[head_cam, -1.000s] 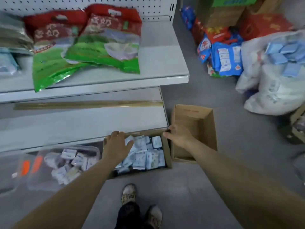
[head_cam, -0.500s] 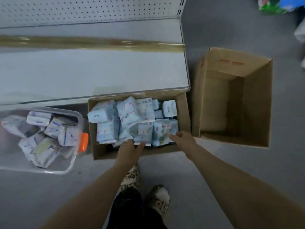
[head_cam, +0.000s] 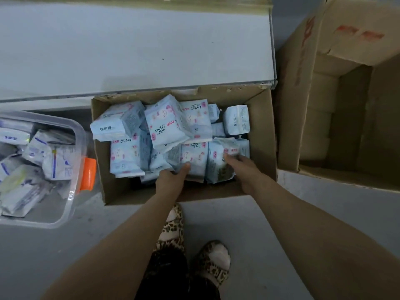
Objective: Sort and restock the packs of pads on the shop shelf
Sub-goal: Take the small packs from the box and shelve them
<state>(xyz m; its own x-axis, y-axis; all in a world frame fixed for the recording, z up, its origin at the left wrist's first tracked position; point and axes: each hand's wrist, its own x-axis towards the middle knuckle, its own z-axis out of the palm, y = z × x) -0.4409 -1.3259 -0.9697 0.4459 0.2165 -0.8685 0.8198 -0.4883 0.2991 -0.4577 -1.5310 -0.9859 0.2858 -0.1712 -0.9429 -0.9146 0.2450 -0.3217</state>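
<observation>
Head view: my left hand (head_cam: 173,179) grips one pale pack (head_cam: 194,158), right hand (head_cam: 241,169) one dark pack (head_cam: 218,169), both in the near box (head_cam: 263,135); a second box (head_cam: 290,105) right, one bin (head_cam: 81,137) left.

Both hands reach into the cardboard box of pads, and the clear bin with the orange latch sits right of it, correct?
No. The head view shows the clear bin with the orange latch left of the cardboard box, not right. The rest holds.
</observation>
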